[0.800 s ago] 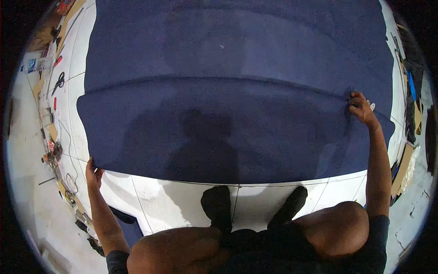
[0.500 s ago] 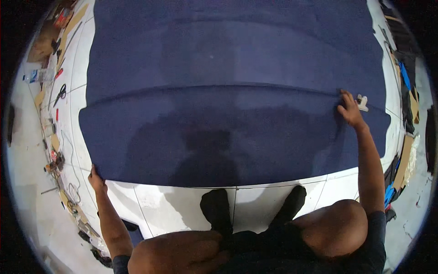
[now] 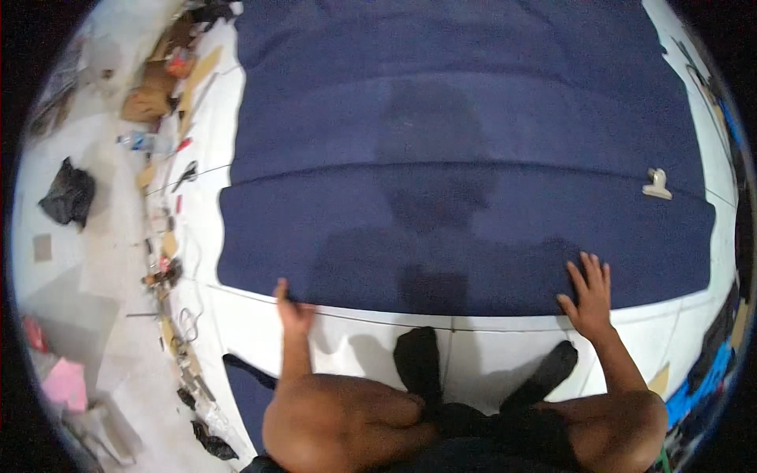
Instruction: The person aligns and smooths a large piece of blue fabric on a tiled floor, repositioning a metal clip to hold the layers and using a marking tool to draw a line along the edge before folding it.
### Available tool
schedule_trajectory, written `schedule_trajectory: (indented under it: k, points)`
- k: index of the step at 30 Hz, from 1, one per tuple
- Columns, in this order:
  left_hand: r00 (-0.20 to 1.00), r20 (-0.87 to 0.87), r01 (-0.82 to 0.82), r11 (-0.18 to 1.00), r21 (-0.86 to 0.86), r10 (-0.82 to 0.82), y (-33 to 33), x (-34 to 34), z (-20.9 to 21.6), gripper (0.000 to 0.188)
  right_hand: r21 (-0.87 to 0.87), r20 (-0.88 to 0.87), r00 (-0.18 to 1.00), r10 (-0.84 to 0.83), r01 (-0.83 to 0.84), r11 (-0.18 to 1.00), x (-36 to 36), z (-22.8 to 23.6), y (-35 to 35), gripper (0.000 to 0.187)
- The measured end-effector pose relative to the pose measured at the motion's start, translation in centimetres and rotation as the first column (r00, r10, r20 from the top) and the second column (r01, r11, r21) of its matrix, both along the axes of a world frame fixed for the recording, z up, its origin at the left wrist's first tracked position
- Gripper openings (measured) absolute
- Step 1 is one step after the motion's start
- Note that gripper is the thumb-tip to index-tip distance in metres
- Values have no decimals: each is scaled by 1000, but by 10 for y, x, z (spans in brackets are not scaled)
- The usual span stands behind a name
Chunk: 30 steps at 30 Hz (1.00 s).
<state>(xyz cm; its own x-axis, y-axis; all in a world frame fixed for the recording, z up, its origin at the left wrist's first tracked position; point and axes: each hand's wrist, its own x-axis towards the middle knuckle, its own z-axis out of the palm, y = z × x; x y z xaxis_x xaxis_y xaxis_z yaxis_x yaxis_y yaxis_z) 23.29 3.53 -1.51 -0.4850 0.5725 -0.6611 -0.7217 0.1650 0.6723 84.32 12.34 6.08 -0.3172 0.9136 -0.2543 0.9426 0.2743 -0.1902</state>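
Note:
A large dark blue fabric sheet (image 3: 355, 236) lies over the floor, with a fold line across it. At its near edge, towards the left, is my left hand (image 3: 295, 317), slightly blurred, a finger stretched forward and the thumb apart. My right hand (image 3: 590, 303) rests with spread fingers on the fabric by the near edge on the right; it holds nothing. A pale bulldog clip (image 3: 656, 185) sits on the sheet near the fold's right end, beyond my right hand.
White floor tiles (image 3: 363, 347) border the sheet. Along the left lie scissors (image 3: 186, 175), a plastic bottle (image 3: 140, 142), cardboard scraps and a black bag (image 3: 69, 193). Blue material (image 3: 702, 382) lies at the right. My feet in dark socks (image 3: 418, 363) stand close to the sheet's near edge.
My right hand has left the area beside the clip and come back to the near edge. My left hand has moved rightward along that edge from the corner. The view has shifted left.

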Motion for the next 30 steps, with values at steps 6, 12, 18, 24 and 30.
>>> schedule_trajectory:
  k: [6,12,18,24,30]
  points:
    - [968,-131,-229,967,-111,214,24,39,-5,49,-3,-13,1000,-26,26,1000,7,-27,-6,67]
    - [998,8,-66,996,-64,67,17,-4,-33,50,40,1,995,-103,103,994,31,-41,-17,69]
    - [878,-284,171,808,-563,-384,42,-24,23,67,213,74,800,-595,570,793,158,-40,-35,64]
    - [-79,-408,295,370,-881,-910,152,14,117,62,364,-169,502,-848,831,420,265,-39,-44,63]
    - [-705,-398,534,-71,-842,-587,276,257,135,41,430,-376,393,-839,876,218,340,-50,-17,54]
